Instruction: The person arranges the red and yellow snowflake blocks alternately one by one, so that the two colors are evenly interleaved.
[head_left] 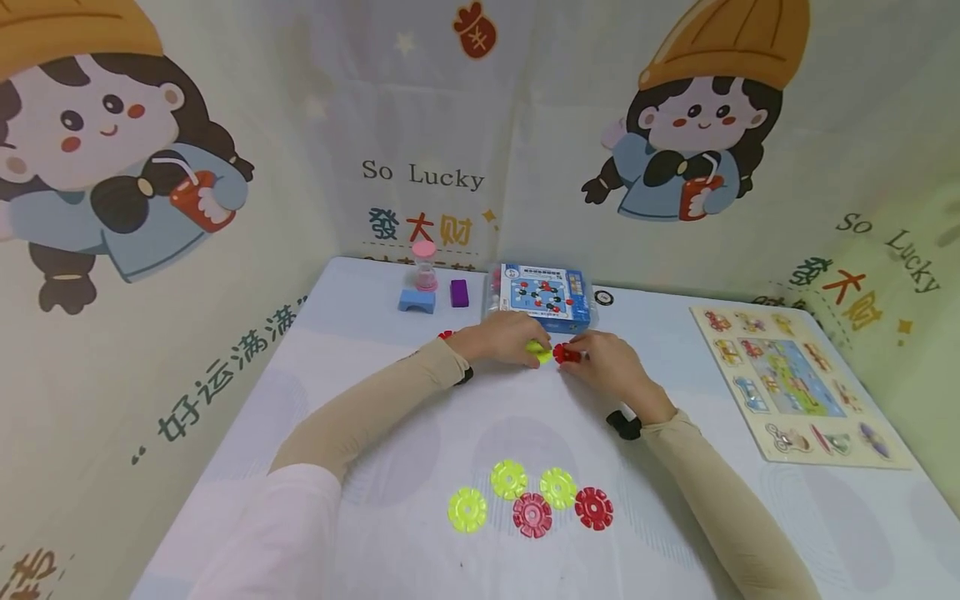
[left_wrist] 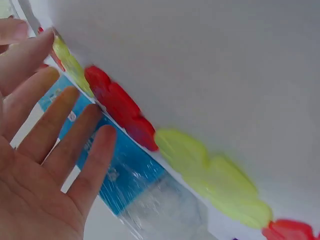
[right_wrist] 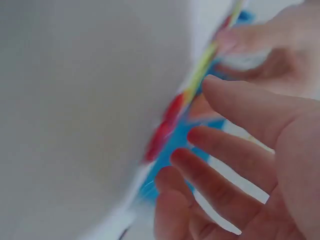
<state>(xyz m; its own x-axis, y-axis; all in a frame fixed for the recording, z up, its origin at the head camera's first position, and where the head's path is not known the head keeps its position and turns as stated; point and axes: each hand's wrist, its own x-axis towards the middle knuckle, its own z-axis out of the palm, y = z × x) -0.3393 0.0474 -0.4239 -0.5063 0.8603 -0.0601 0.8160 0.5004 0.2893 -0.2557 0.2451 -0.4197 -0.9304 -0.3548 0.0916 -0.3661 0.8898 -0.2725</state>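
Note:
In the head view my left hand (head_left: 513,337) pinches a yellow interlocking disc (head_left: 538,353) at the back of the table. Thumb and fingertips of my right hand (head_left: 611,364) hold a red interlocking disc (head_left: 566,354) right beside it. The left wrist view shows a row of alternating red and yellow discs, among them a red disc (left_wrist: 120,107) and a yellow disc (left_wrist: 210,175), edge against edge. My left forearm hides part of this row from the head camera. In the right wrist view the held red disc (right_wrist: 164,129) looks blurred.
Nearer me lie several loose discs, among them a yellow one (head_left: 467,510) and a red one (head_left: 594,508). Behind the hands stands a blue box (head_left: 551,296). An hourglass (head_left: 424,271), a blue block (head_left: 417,302) and a purple block (head_left: 459,293) are left; a puzzle board (head_left: 765,433) is right.

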